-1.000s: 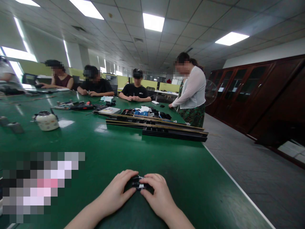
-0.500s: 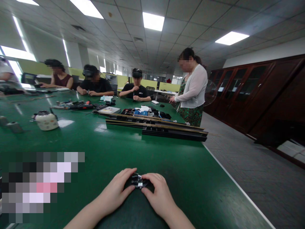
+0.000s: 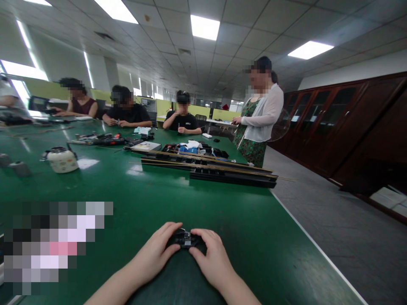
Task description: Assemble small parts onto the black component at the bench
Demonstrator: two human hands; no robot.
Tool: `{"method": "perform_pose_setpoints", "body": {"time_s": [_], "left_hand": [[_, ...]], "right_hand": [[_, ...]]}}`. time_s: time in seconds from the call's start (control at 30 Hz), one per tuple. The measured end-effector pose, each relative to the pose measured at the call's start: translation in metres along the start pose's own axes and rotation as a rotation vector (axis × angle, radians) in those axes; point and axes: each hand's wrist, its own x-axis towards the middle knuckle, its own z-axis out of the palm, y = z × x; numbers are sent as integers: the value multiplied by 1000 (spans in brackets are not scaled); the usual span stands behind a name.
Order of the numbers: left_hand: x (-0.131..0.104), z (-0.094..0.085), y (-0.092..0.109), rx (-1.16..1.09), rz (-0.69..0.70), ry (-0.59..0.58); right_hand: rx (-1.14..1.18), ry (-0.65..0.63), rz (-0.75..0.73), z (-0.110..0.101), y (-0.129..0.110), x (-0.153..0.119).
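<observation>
A small black device (image 3: 187, 239) with shiny metal parts on its face is held low over the green table (image 3: 152, 207), close in front of me. My left hand (image 3: 160, 245) grips its left end between thumb and fingers. On the right end, the thumb and fingers of my right hand (image 3: 208, 248) close in the same way. Fingers cover both ends, so the device's full shape is hidden and its exact kind cannot be made out.
Long black rails (image 3: 233, 178) with thin brass-coloured rods lie across the table ahead. Behind them sits a heap of parts with a blue item (image 3: 188, 150). A cream pot (image 3: 62, 160) stands at left. Several people sit across; one person (image 3: 262, 106) stands at right.
The device has tilted slightly in my hands, which stay almost in place. The standing person has straightened and shifted a little to the right, hands raised.
</observation>
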Motion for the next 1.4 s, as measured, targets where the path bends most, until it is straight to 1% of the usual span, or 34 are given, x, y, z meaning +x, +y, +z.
{"method": "perform_pose_setpoints", "body": {"time_s": [0.13,0.3,0.47,0.8,1.07,1.27,1.4], "left_hand": [[-1,1,-2,-3,1,-2],[-2,0,0,-1,-1,0],[-1,0,2,1,-20,-22],[1,-5,12,-11,-25,-42],[-1,0,1,0,-4,-2],[-1,-2,5,-17,-13,-3],[-1,-1,4,-22,-8,30]], "right_hand": [[2,1,-2,0,1,0],[-13,-15,2,-2,-1,1],[-20,-19,-13,-2,-2,1],[10,2,-3,1,2,1],[19,9,12,0,0,1],[16,10,17,0,0,0],[13,6,24,0,0,1]]}}
